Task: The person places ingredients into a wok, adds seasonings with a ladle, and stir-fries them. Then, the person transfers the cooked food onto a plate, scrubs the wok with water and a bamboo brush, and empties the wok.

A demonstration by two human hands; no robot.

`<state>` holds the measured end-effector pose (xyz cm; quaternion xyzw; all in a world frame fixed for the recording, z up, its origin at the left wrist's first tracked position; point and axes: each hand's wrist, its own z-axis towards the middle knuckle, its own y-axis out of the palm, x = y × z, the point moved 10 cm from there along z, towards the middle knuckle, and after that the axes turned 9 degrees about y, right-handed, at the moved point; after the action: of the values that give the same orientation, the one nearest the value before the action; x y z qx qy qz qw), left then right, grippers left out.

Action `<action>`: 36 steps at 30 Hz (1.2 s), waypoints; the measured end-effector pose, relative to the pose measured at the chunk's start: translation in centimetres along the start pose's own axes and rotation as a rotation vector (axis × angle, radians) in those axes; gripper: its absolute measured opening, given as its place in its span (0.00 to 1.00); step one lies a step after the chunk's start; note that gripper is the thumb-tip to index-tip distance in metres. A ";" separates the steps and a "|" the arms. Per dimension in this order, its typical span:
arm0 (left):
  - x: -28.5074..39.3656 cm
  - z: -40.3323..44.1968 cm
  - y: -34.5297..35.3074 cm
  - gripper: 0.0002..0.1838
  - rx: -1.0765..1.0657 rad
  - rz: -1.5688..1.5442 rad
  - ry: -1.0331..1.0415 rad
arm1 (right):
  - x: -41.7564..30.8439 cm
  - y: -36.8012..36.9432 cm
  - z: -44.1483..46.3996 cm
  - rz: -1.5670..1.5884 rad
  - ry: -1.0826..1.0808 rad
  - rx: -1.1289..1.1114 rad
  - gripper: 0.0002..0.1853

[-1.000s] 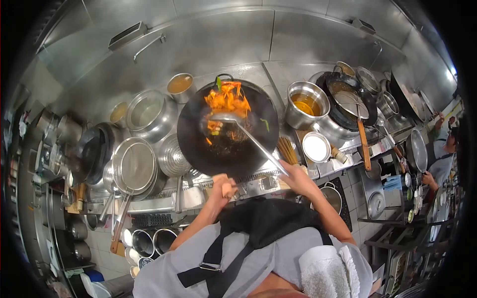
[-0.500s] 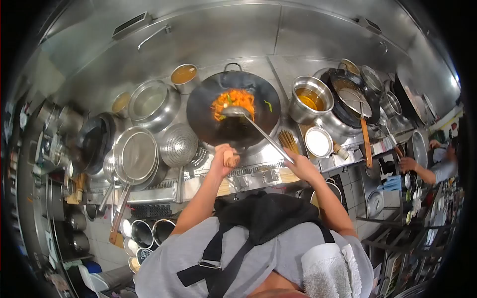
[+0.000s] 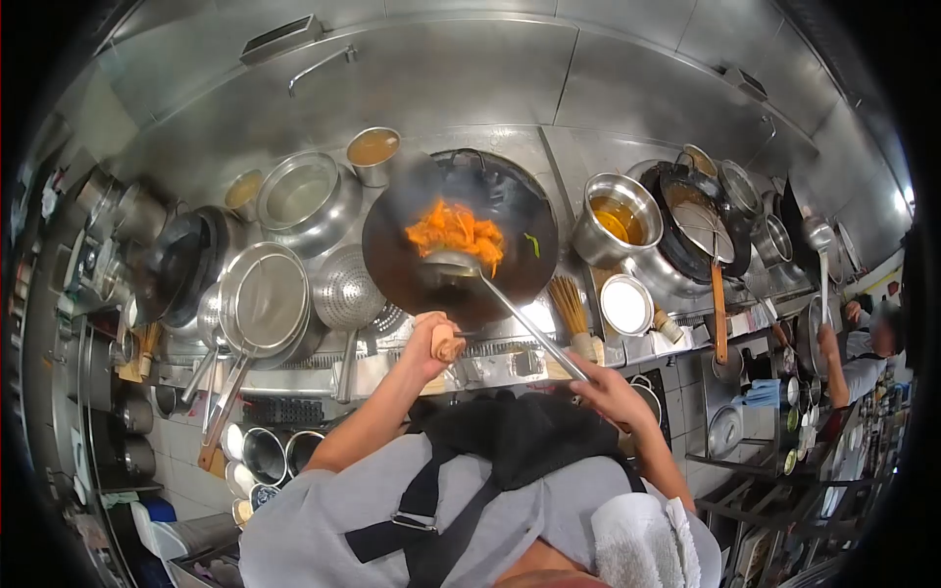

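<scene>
A black wok [image 3: 534,201] stands on the range, its near side tipped toward me. Orange, saucy food [image 3: 456,227] is bunched in it, with a green strip [image 3: 532,245] stuck on the right wall. My left hand [image 3: 423,355] is closed around the wok's near handle, and a tan wrap that looks like folded cloth [image 3: 447,343] shows there. In my right hand [image 3: 610,397] is the shaft of a long steel ladle [image 3: 520,318]. Its bowl is low in the wok, against the near edge of the food.
Left of the wok stand a perforated skimmer [image 3: 351,286], a mesh strainer [image 3: 263,294] and a steel pot [image 3: 296,192]. To the right are a pot of amber liquid [image 3: 616,221], a white-filled container [image 3: 626,304] and a bamboo brush [image 3: 569,304]. A co-worker's hand [image 3: 829,345] grips another ladle [image 3: 823,257].
The orange food has shifted and gathered within the wok. The ladle bowl has come nearer to me, and my right hand has drawn back. The co-worker's ladle is now raised.
</scene>
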<state>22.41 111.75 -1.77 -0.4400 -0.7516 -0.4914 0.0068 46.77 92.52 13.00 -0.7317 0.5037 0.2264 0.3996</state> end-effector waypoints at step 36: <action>-1.3 3.8 1.1 0.03 -0.176 -0.140 -0.113 | 0.9 -3.8 -0.2 0.267 -0.143 0.368 0.36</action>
<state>25.57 113.84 -3.52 -0.4122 -0.7337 -0.5291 -0.1087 50.63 92.57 13.82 -0.5554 0.5993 0.2330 0.5274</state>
